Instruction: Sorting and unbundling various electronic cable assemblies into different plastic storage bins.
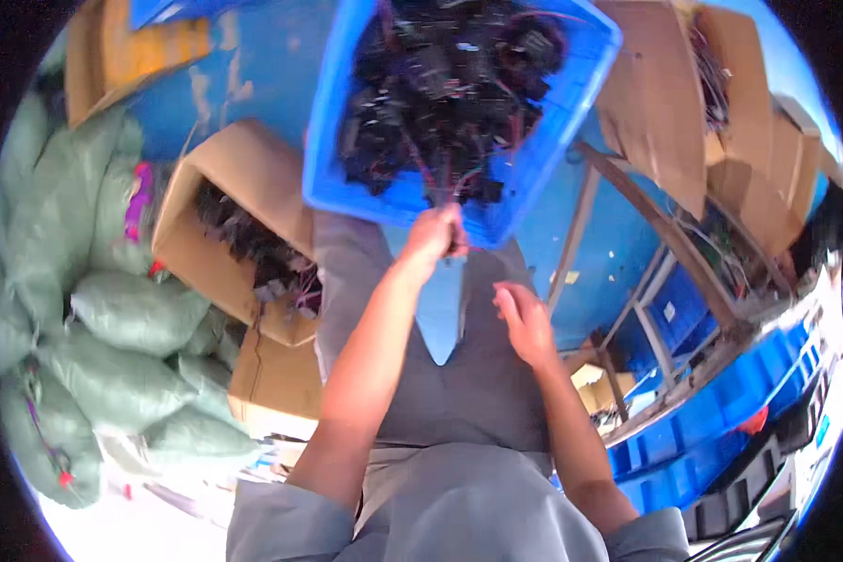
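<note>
A blue plastic crate (320,173) lies in front of me, filled with a jumble of black parts (454,89) with thin coloured wires. My left hand (431,236) is closed at the middle of the crate's near rim, its fingers wrapped round that edge. Just beyond the knuckles a dark piece stands out among the parts; whether the hand touches it is hard to tell. My right hand (525,320) hangs in the air over my right leg, apart from the crate. Its fingers are loosely bent, with nothing visible in them.
Stuffed green sacks (126,365) are piled at the left. Beside them stands an open cardboard box (244,155) of dark parts. A brown metal frame (665,220) and more cardboard boxes (651,103) are at the right, with blue bins (693,450) at lower right. The floor (262,84) is blue.
</note>
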Tool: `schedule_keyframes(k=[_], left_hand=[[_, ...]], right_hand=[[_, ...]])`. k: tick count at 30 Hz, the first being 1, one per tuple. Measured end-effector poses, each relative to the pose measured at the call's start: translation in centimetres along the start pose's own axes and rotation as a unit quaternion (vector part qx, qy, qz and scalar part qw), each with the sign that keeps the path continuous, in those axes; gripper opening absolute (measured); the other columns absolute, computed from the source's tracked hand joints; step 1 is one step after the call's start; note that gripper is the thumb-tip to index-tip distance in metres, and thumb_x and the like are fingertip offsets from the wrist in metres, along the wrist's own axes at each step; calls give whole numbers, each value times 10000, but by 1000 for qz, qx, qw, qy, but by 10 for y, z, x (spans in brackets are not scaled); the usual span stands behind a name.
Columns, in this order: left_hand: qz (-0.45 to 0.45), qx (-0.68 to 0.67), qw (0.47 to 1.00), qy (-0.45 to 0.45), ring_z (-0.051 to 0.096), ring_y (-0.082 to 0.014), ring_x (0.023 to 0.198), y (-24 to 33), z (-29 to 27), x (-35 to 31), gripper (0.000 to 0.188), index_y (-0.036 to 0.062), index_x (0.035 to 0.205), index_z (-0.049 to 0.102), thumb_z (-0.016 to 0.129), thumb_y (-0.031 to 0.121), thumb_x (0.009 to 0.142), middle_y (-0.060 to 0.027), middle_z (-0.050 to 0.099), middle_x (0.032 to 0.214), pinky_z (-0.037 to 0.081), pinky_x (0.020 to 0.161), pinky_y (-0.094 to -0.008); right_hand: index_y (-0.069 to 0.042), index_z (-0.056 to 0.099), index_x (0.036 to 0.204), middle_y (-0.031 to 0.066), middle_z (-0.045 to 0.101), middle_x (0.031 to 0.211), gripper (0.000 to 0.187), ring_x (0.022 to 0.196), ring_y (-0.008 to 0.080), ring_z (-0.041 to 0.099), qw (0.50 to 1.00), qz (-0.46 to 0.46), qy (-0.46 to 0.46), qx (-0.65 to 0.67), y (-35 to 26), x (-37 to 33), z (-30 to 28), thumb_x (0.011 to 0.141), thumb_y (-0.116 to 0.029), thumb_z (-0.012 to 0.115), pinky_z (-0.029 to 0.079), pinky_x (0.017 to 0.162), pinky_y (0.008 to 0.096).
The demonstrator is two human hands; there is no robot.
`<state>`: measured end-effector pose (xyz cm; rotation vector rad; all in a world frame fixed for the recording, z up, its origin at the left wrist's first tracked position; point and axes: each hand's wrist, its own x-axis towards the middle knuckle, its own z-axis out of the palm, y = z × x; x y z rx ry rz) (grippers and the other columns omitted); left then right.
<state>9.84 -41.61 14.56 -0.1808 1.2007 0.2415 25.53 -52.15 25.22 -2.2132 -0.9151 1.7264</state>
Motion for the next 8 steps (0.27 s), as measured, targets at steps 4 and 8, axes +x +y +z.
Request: schedule_keyframes(k=[4, 8], left_hand=[[0, 151, 988, 41, 517, -186, 442, -16, 24, -12, 309, 34, 728, 523, 402, 251, 912, -98, 557, 580, 387, 404, -285], [5, 151, 988, 40, 547, -224, 437, -13, 24, -35, 367, -36, 801, 548, 380, 271, 914, -155, 581, 591, 404, 383, -305]], right_hand=[[11, 614, 1011, 114, 646, 871, 269, 710, 228, 586, 993, -26, -53, -107, 28, -19, -2, 917, -216, 502, 466, 655, 321], [-12, 625, 1002, 144, 664, 917, 264, 763, 312, 613, 995, 0, -52, -87, 27, -18, 20, 908, -234, 517, 471, 682, 381]])
